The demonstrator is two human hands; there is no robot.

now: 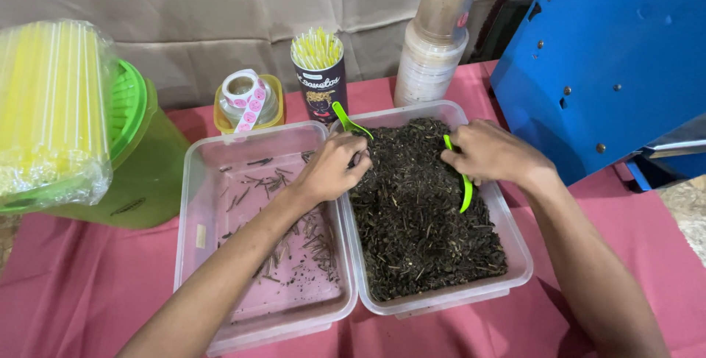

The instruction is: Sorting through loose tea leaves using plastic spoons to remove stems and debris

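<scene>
- Left hand (332, 168): my grip closed on a green scoop (348, 120), frame centre, over the dark leaf mix (419, 211).
- Right hand (491, 153): grip closed on a second green scoop (462, 181).
- Right tub (519, 255): full of mix.
- Left tub (193, 203): a few picked twigs (301, 244).
- Step, I judge: sorting twigs out; next needs a careful pinch.

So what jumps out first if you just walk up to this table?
Two clear plastic tubs side by side on the pink cloth: the right tub is heaped with dark dried bits, the left tub holds only scattered twigs. Both hands work at the dark heap's far end, the left hand and right hand each gripping a bright green tool. A bundle of yellow straws stands far left.
</scene>
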